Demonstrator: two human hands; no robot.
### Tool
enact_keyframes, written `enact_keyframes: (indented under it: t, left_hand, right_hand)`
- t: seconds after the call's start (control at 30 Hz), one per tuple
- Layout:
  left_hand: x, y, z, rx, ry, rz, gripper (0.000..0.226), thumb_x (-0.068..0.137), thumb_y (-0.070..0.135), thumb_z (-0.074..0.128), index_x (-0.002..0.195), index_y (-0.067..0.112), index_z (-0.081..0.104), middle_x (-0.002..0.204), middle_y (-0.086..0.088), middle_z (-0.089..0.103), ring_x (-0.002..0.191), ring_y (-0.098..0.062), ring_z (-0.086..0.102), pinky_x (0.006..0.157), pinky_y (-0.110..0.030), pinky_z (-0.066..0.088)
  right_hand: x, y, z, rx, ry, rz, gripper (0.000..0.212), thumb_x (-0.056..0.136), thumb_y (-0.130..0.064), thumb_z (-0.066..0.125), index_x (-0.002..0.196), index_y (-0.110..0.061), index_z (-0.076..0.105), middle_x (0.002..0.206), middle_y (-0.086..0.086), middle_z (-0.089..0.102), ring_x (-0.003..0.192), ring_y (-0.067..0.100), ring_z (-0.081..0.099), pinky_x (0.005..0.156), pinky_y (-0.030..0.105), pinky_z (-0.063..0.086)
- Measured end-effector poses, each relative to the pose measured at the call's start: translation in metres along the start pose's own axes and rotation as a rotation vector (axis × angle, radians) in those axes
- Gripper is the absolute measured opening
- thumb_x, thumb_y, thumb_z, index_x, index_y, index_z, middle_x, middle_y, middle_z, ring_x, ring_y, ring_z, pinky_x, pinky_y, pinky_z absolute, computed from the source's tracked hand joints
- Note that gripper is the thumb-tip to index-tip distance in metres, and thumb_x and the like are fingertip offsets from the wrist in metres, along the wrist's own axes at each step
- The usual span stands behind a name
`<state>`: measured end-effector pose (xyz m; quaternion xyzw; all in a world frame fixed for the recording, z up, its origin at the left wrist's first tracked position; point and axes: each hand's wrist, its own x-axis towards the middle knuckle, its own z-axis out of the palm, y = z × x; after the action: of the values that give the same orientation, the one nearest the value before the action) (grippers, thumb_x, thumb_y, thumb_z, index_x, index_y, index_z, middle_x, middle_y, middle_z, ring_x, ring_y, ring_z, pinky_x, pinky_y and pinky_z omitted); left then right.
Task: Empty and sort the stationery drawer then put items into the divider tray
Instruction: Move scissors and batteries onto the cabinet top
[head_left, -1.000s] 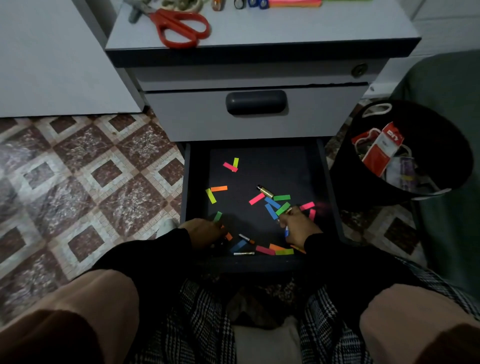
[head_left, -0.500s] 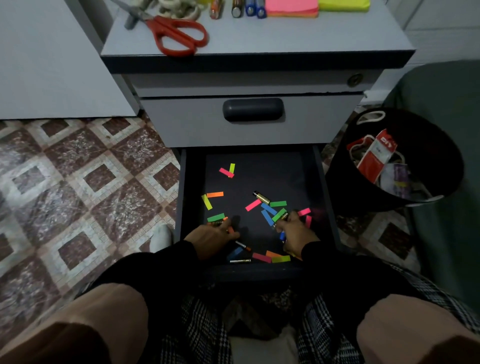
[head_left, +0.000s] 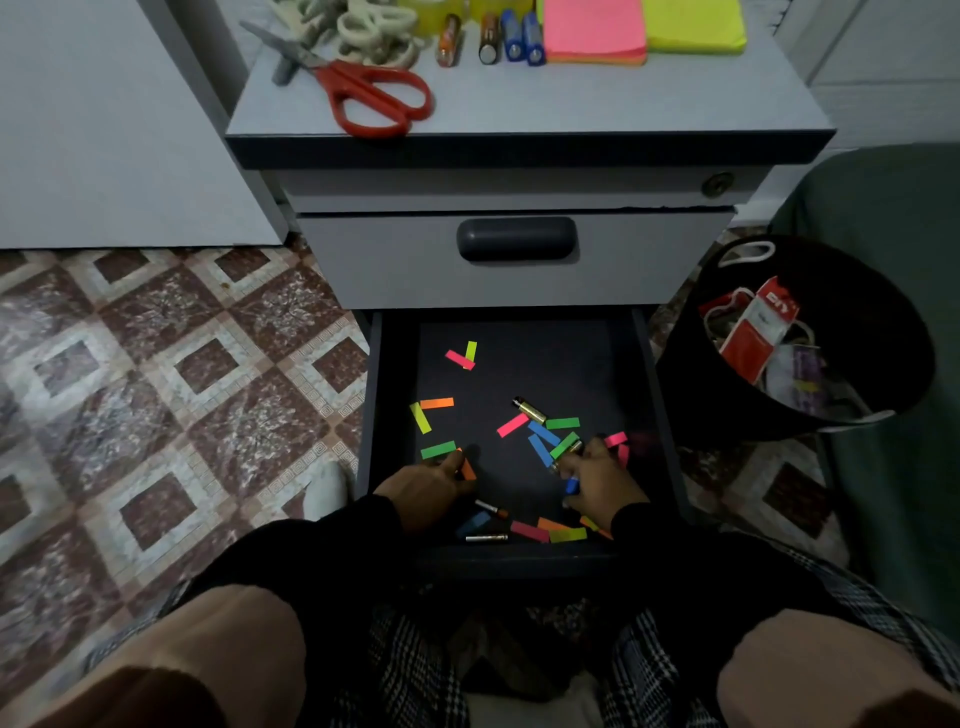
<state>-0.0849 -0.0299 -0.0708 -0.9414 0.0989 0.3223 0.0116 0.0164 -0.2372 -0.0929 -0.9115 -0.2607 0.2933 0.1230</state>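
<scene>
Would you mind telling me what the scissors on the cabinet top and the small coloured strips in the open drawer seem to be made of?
Scissors: grey metal blades by their dull sheen, and glossy red handles, likely plastic. Coloured strips: thin, flat, matte neon pieces, probably paper or film sticky flags; the dim light leaves it open.
</scene>
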Motion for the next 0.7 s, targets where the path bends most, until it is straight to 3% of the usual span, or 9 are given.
enact_keyframes:
  t: [0.07, 0.2, 0.43, 0.7]
  left_hand:
    - [0.0006, -0.0001, -0.0003, -0.002, 0.007, 0.0, 0.048, 0.1, 0.016, 0.035, 0.146, 0.027, 0.027, 0.156, -0.014, 0.009, 0.114, -0.03, 0.057, 0.09, -0.034, 0.051]
    - [0.0003, 0.0006, -0.0014, -0.041, -0.02, -0.002, 0.051, 0.099, 0.014, 0.038, 0.147, 0.024, 0.025, 0.156, -0.014, 0.004, 0.118, -0.033, 0.054, 0.094, -0.037, 0.049]
    - [0.0014, -0.0037, -0.0012, -0.062, -0.02, 0.015, 0.058, 0.095, 0.011, 0.046, 0.148, 0.021, 0.024, 0.157, -0.012, -0.003, 0.119, -0.032, 0.053, 0.096, -0.039, 0.049]
    - [0.0051, -0.0038, 0.0053, -0.079, 0.022, -0.013, 0.055, 0.095, 0.008, 0.041, 0.147, 0.014, 0.023, 0.155, -0.012, 0.013, 0.118, -0.033, 0.054, 0.092, -0.043, 0.05]
  right_hand:
    - [0.0004, 0.0002, 0.0023, 0.001, 0.0, 0.001, 0.034, 0.082, -0.006, 0.067, 0.115, -0.013, 0.059, 0.127, 0.006, 0.035, 0.114, 0.023, 0.048, 0.102, 0.03, 0.043]
    - [0.0007, 0.0002, 0.0035, -0.031, 0.028, -0.009, 0.016, 0.087, -0.003, 0.056, 0.099, -0.015, 0.058, 0.124, 0.008, 0.036, 0.111, 0.023, 0.045, 0.098, 0.03, 0.043]
    - [0.0016, 0.0001, 0.001, -0.045, 0.039, 0.009, 0.022, 0.087, 0.001, 0.052, 0.106, -0.008, 0.059, 0.126, 0.011, 0.037, 0.112, 0.024, 0.045, 0.098, 0.028, 0.041]
    - [-0.0011, 0.0005, -0.0021, -0.038, 0.026, 0.008, 0.022, 0.085, 0.004, 0.052, 0.102, -0.008, 0.06, 0.124, 0.01, 0.039, 0.103, 0.021, 0.048, 0.095, 0.025, 0.04]
